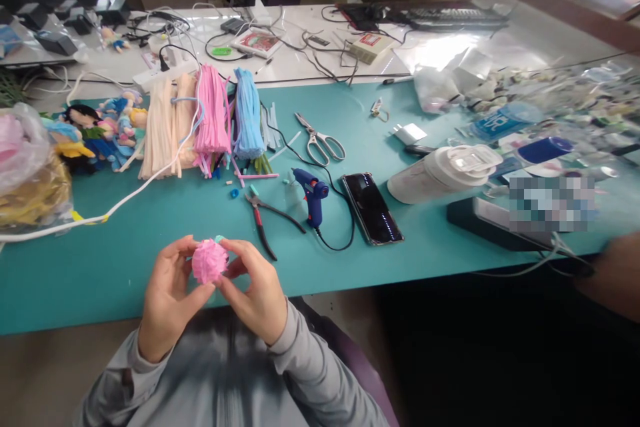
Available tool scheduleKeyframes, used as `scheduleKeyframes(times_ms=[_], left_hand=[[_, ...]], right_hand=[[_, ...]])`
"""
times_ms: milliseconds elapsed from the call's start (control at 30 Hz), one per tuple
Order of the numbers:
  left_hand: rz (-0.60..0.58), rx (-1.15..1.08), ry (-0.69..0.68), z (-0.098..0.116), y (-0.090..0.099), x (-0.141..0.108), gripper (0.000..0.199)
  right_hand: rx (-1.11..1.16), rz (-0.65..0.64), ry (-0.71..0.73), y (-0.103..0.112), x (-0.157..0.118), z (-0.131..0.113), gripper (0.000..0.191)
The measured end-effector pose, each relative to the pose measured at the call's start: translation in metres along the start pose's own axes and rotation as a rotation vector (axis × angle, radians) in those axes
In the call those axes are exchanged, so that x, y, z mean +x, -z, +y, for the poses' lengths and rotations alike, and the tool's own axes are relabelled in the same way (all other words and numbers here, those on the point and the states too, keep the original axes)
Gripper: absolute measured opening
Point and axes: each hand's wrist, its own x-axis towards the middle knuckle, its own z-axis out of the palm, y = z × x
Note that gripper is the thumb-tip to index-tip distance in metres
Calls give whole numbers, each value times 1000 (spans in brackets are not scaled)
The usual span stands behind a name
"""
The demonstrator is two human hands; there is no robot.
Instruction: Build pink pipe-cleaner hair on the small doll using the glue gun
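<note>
A fuzzy pink pipe-cleaner ball [209, 261] sits between both my hands, just over the near edge of the teal table [100, 260]. My left hand [167, 297] cups it from the left with thumb and fingers around it. From the right, my right hand [255, 293] pinches it with fingertips. A small teal bit shows at the ball's top. Red-handled pliers [263, 220] lie just beyond my hands, and a blue glue gun [311, 195] stands beside them.
Bundles of cream, pink and blue pipe cleaners [210, 117] lie at the back left, next to small dolls [100, 133]. Scissors [320, 143], a black phone [373, 208], a white lidded cup [440, 173] on its side and cables surround the middle. Another person's arm [613, 273] shows at right.
</note>
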Motion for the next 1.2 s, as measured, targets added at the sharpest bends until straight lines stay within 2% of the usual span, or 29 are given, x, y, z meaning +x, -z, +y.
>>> scheduleKeyframes(times_ms=[267, 433, 567, 900, 1067, 1200], left_hand=[[10, 8, 194, 5, 14, 12, 34], [-74, 64, 230, 14, 15, 20, 38], [-121, 101, 217, 20, 12, 23, 38], [-116, 159, 181, 22, 10, 24, 38], [-108, 164, 149, 19, 11, 24, 38], [-94, 166, 141, 17, 10, 25, 38]], right_hand=[[-50, 17, 71, -1, 2, 1, 43], [-81, 11, 102, -2, 1, 0, 45], [-110, 11, 121, -3, 0, 0, 45], [-104, -8, 104, -3, -1, -1, 43], [-16, -19, 58, -2, 0, -3, 46], [106, -79, -7, 2, 0, -8, 55]])
